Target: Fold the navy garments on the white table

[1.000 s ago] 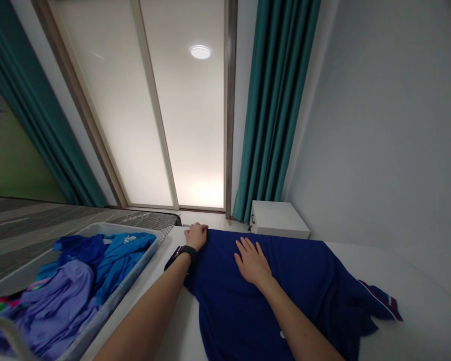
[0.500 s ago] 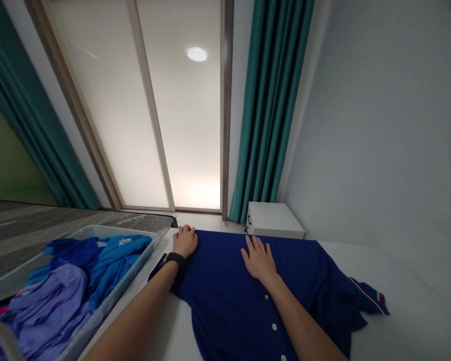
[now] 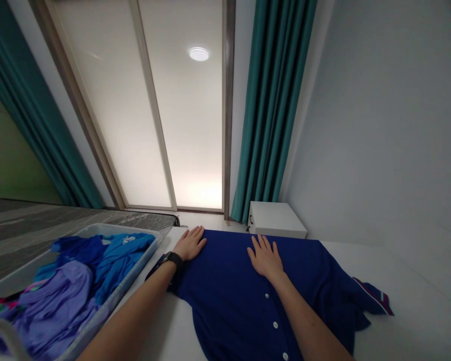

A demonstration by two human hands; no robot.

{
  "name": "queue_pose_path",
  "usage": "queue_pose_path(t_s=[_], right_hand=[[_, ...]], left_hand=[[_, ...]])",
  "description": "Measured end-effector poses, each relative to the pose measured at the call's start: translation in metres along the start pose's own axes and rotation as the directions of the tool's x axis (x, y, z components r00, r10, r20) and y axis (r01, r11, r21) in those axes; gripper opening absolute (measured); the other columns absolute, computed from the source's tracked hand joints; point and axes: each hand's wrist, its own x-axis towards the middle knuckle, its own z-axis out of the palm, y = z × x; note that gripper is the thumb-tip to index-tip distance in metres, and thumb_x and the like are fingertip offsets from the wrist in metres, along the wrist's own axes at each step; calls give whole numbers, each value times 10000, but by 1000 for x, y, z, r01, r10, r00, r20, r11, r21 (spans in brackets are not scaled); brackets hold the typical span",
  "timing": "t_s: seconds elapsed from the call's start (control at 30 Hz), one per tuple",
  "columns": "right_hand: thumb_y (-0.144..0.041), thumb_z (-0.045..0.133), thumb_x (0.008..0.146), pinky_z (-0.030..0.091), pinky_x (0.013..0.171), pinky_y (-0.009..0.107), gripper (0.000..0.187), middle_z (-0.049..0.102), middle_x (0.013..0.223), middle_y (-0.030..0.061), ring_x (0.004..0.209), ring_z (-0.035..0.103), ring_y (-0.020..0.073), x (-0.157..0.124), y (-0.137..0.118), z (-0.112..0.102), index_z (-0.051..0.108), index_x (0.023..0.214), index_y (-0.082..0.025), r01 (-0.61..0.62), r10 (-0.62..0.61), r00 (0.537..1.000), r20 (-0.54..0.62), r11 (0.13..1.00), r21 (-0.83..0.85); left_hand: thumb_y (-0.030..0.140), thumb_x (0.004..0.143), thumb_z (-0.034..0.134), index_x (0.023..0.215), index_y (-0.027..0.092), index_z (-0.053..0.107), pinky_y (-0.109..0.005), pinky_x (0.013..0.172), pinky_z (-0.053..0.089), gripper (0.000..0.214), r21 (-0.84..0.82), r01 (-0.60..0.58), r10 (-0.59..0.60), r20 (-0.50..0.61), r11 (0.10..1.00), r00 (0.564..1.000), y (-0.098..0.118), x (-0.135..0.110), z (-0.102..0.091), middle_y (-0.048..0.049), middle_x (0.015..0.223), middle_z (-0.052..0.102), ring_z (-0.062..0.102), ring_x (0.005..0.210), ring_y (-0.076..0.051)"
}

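The white table (image 3: 175,326) bears a navy shirt (image 3: 229,286).

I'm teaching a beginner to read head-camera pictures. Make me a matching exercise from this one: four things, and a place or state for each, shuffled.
Things
1. Buttoned shirt
2. Plastic tub
3. Black watch
4. White cabinet

Places or states
A. Worn on the wrist of the left hand
B. Near the foot of a teal curtain
C. Dark blue, spread out under the right hand
D. Holding purple and blue clothes

Right pairs: 1-C, 2-D, 3-A, 4-B
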Motion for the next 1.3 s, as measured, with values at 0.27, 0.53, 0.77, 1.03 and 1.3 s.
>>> queue_pose_path(t_s=[0.27,0.53,0.77,1.03,1.3], right_hand=[[-473,200,956,55,1155,473,636,182,1587,87,1458,109,222,6,-4,-6,253,1509,-162,-30,29,999,36,999,36],[-502,215,952,31,1151,487,648,178,1587,95,1459,102,240,-6,17,-9,253,1510,-175,-54,54,999,-4,998,-24],[-512,192,950,4,1145,522,644,160,1592,51,1463,79,226,-22,29,-2,221,1518,-210,-89,88,996,-27,996,-27],[-476,190,952,11,1127,568,623,179,1588,58,1457,96,247,-22,17,-2,240,1512,-209,-165,162,984,-76,986,-34],[-448,229,957,38,1120,575,608,206,1577,114,1453,112,270,-25,11,-6,292,1495,-174,-185,183,978,-104,983,-12]], left_hand=[[483,979,206,1503,175,259,-443,1165,151,610,27,30,-30,30,999,999,-12,-1,-2,-62,1575,223,192,1457,-204],[431,980,210,1499,167,272,-439,1160,162,585,40,15,-17,47,999,999,-41,-6,-12,-68,1567,242,198,1455,-204],[366,974,264,1472,184,326,-483,1155,151,534,72,48,-49,17,996,999,-36,-8,-16,-92,1550,296,247,1440,-220],[450,976,235,1462,164,353,-449,1158,200,576,77,19,-12,-94,997,995,56,-13,-7,-92,1549,309,246,1440,-221],[500,961,258,1475,193,347,-480,1166,182,604,10,-89,89,-118,996,989,105,-34,14,-60,1552,302,220,1448,-235]])
